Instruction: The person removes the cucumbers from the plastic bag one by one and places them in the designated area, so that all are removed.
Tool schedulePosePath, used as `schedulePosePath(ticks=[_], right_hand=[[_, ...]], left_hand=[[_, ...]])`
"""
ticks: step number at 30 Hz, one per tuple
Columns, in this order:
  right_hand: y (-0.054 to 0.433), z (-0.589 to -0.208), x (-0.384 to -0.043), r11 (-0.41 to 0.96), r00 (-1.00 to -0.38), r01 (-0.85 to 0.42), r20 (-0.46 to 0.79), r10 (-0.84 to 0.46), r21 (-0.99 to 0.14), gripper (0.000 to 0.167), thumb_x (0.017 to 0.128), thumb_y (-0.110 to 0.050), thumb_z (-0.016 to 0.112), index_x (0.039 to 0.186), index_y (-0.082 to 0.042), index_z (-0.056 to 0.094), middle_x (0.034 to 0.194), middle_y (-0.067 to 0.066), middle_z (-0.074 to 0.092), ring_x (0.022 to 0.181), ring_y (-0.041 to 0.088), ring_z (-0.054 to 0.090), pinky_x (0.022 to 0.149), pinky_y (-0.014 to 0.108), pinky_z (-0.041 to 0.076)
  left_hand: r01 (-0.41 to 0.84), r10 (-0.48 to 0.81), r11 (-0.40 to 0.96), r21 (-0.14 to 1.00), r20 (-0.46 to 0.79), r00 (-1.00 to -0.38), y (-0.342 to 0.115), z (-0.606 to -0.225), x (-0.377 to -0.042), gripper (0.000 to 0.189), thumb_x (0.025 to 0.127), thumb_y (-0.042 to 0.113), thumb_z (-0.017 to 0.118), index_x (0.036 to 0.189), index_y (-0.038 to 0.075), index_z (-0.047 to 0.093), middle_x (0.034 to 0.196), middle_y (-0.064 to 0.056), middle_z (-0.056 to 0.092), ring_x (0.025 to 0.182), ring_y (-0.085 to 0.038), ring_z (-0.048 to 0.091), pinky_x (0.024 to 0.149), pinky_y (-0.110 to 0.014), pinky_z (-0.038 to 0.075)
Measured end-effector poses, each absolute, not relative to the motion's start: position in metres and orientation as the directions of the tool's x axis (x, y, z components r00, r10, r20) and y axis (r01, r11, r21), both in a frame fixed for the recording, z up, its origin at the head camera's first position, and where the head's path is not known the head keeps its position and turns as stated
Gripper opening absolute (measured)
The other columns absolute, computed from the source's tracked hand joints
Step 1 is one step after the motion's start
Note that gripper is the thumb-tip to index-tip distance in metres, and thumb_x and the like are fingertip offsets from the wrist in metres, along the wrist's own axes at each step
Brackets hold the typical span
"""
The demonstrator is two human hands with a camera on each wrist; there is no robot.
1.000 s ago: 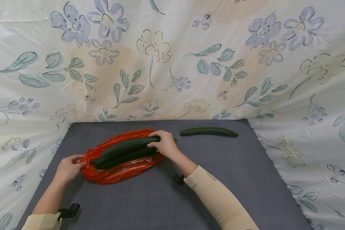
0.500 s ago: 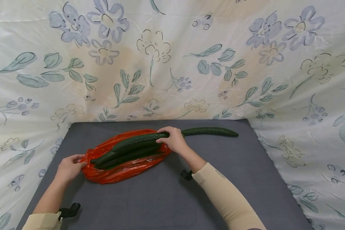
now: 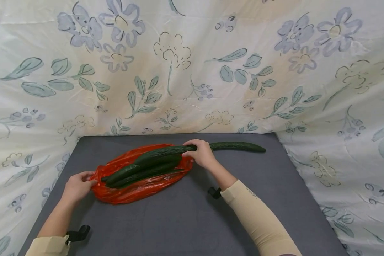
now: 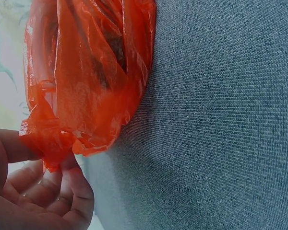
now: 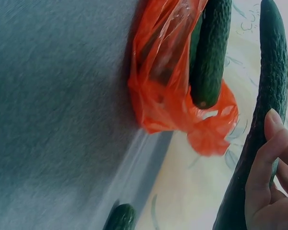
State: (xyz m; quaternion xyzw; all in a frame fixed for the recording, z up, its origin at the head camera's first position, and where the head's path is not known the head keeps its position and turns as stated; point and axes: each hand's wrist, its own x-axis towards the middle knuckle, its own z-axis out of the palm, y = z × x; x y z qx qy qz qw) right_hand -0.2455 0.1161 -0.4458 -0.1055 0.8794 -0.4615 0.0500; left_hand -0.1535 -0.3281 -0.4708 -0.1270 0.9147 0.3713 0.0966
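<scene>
My left hand (image 3: 76, 186) pinches the gathered left end of a red plastic bag (image 3: 140, 190), its thin film bunched between thumb and fingers in the left wrist view. Through the bag's open top, dark green cucumbers (image 3: 150, 174) show lying lengthwise. My right hand (image 3: 203, 154) grips another cucumber (image 3: 161, 152) by its right end, thumb and fingers around it. In the right wrist view this held cucumber (image 5: 273, 67) stands apart from the bag (image 5: 158, 96), where a bumpy cucumber (image 5: 212, 57) pokes out. In the head view its left part still overlaps the bag's contents.
A single cucumber (image 3: 238, 146) lies at the back right of the grey table (image 3: 166, 227), just beyond my right hand. Floral cloth (image 3: 192, 71) hangs behind the table and along both sides. A black wrist mount (image 3: 79, 233) juts from the left sleeve.
My right hand has moved right and slightly back, drawing the gripped cucumber along over the others in the bag. My left hand stays at the bag's left end.
</scene>
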Motion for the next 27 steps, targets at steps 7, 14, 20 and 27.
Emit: schedulePosePath(ticks=[7,14,20,27], right_hand=[[0.134,-0.448,-0.246,0.548,-0.973,-0.141,0.012,-0.232,-0.824,0.037,0.085,-0.021,0.081,0.121,-0.021,0.072,0.136,0.005,0.063,0.057,0.023,0.067,0.058,0.035,0.055],[0.159,-0.453,-0.246,0.540,-0.976,-0.121,0.002,-0.216,-0.833,0.037,0.086,-0.021,0.080,0.122,-0.023,0.072,0.138,0.005,0.061,0.069,0.041,0.070,0.060,0.037,0.055],[0.173,-0.456,-0.247,0.534,-0.981,-0.083,-0.024,-0.190,-0.841,0.038,0.086,-0.020,0.080,0.123,-0.024,0.071,0.142,0.007,0.058,0.071,0.042,0.070,0.065,0.045,0.057],[0.185,-0.457,-0.248,0.527,-0.981,-0.060,-0.047,-0.188,-0.848,0.040,0.086,-0.023,0.081,0.125,-0.023,0.071,0.145,0.009,0.055,0.076,0.045,0.070,0.071,0.053,0.056]], left_hand=[[-0.303,-0.162,0.684,0.664,-0.268,-0.950,-0.330,-0.471,-0.150,0.049,0.099,0.020,0.059,0.137,-0.010,0.052,0.120,-0.031,0.061,0.098,-0.034,0.059,0.067,-0.031,0.047],[-0.295,-0.163,0.685,0.666,-0.255,-0.953,-0.329,-0.471,-0.149,0.047,0.098,0.018,0.060,0.136,-0.010,0.053,0.116,-0.029,0.062,0.096,-0.033,0.059,0.067,-0.031,0.047],[-0.297,-0.166,0.693,0.656,-0.256,-0.952,-0.328,-0.470,-0.150,0.047,0.098,0.018,0.060,0.136,-0.010,0.054,0.116,-0.028,0.062,0.097,-0.034,0.058,0.067,-0.031,0.046],[-0.320,-0.177,0.680,0.659,-0.276,-0.945,-0.328,-0.470,-0.150,0.048,0.098,0.018,0.060,0.137,-0.010,0.052,0.118,-0.029,0.060,0.097,-0.034,0.057,0.067,-0.031,0.047]])
